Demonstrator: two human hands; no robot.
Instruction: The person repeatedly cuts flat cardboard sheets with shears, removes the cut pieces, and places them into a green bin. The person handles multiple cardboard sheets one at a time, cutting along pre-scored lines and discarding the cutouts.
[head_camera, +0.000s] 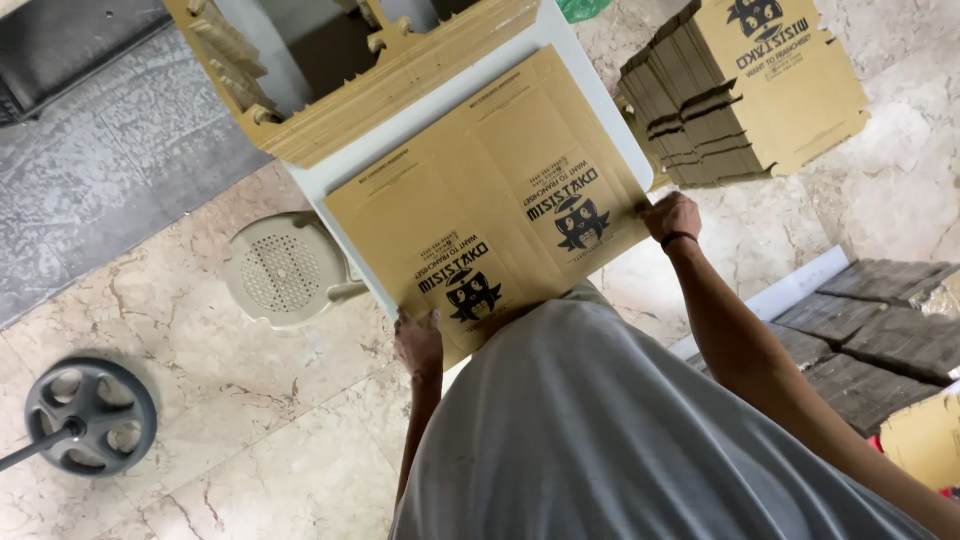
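So both hands are on a flat brown cardboard box blank lying on a white counter. The left hand has its fingers clamped over the near edge of the blank, and the right hand pinches the blank's far-side corner — fingers curled shut on the cardboard, a dark band on that wrist. The blank has black printing and a cartoon figure on it. Just beyond the fingers, further up the counter, sits a stack of die-cut cardboard pieces. Off past the right hand — a tall pile of folded blanks on the marble floor. Beside the left hand, a beige plastic stool, and well apart from it a round grey fan base.
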